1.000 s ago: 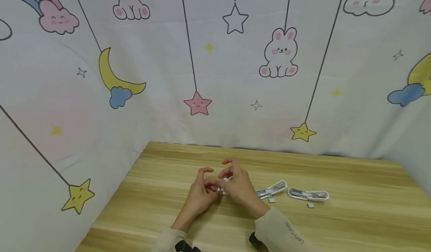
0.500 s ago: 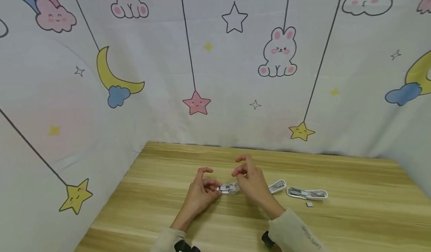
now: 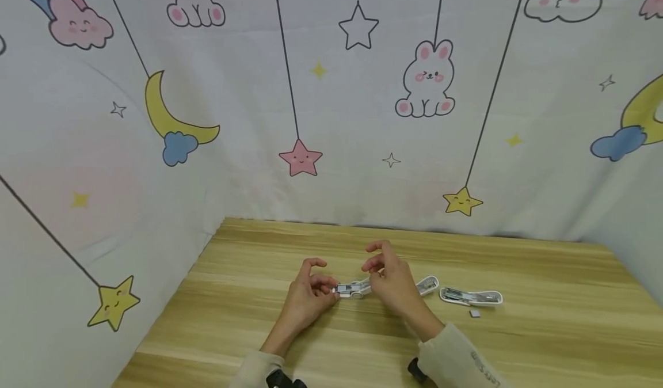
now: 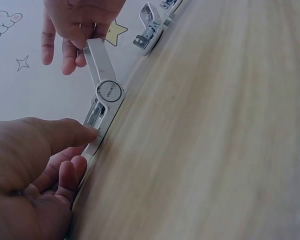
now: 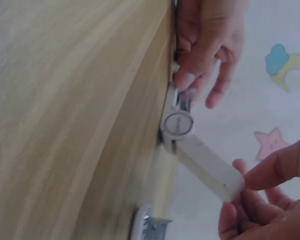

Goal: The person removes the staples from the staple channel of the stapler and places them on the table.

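Note:
A white stapler [image 3: 353, 289] lies on the table between both hands, its upper arm swung up from the base at the round hinge. The left hand [image 3: 305, 300] pinches the front end of the base, thumb [image 4: 80, 134] on top and fingers at the far side. At the other end, the right hand [image 3: 396, 287] holds the tip of the raised white arm [image 5: 210, 165] between thumb and fingers. Metal parts show in the open base [image 4: 95, 115]. Part of a second white stapler [image 3: 427, 285] is hidden behind the right hand.
A third white stapler [image 3: 471, 297] lies opened out to the right, with a small grey block [image 3: 475, 314] in front of it. Behind the wooden table [image 3: 269, 244] hangs a printed cloth [image 3: 248, 163].
From beside the left fingertips, the right hand has moved right to the stapler's far end, uncovering its base. The right forearm now covers a small grey block. The left hand keeps its place.

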The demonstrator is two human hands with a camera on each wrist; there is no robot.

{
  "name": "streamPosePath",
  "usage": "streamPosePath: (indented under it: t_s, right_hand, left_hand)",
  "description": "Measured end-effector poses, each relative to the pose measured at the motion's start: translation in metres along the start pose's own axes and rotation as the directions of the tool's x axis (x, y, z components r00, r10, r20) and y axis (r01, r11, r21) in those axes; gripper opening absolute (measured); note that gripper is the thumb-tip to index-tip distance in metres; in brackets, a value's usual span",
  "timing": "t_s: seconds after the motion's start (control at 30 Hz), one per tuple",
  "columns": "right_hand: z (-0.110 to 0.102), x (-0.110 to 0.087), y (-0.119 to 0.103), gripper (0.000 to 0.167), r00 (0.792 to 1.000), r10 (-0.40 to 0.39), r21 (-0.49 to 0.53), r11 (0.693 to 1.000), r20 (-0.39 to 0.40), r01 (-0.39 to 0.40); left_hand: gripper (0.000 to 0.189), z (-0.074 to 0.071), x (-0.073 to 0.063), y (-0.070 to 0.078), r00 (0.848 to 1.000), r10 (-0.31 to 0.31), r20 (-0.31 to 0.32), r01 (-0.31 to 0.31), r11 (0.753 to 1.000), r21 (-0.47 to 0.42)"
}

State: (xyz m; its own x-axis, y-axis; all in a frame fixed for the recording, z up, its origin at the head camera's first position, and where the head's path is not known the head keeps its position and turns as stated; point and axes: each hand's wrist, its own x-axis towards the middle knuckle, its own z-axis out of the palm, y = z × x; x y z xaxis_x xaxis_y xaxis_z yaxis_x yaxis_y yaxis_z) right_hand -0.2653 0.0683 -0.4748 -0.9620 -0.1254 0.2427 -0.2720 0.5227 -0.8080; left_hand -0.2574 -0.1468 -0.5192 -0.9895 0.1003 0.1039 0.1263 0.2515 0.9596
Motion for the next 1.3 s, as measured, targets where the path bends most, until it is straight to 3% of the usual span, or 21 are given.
streamPosePath:
  t_s: [0.27, 0.53, 0.7, 0.83, 0.93, 1.3]
  right_hand:
    - [0.005, -0.014, -0.022, 0.043, 0.988, -0.147, -0.066, 0.987, -0.041, 0.145]
    - [0.018, -0.022, -0.024, 0.048, 0.995, -0.072, -0.058, 0.995, 0.067, 0.075]
    - [0.031, -0.026, -0.016, 0.051, 0.992, -0.122, -0.199, 0.972, 0.044, 0.128]
    - [0.037, -0.026, -0.014, 0.054, 0.99, -0.141, -0.249, 0.958, 0.026, 0.143]
    - [0.038, -0.025, -0.017, 0.055, 0.992, -0.127, -0.239, 0.963, 0.019, 0.128]
    - [0.048, -0.017, -0.022, 0.041, 0.998, 0.04, -0.161, 0.986, -0.057, -0.048]
  left_hand:
    - [0.064, 0.0, -0.001, 0.0, 1.0, 0.004, 0.005, -0.005, 0.999, 0.035]
    - [0.064, -0.001, 0.0, 0.0, 1.0, 0.003, 0.008, -0.003, 0.999, 0.048]
    - [0.064, -0.001, -0.001, 0.0, 1.0, 0.0, 0.01, 0.0, 0.999, 0.034]
    - [0.063, -0.001, -0.001, 0.0, 1.0, 0.0, 0.009, 0.0, 0.999, 0.047]
    - [0.062, -0.001, -0.001, -0.001, 1.0, 0.007, 0.011, -0.008, 0.998, 0.061]
    - [0.061, -0.003, 0.0, -0.003, 1.0, 0.012, 0.016, -0.013, 0.995, 0.097]
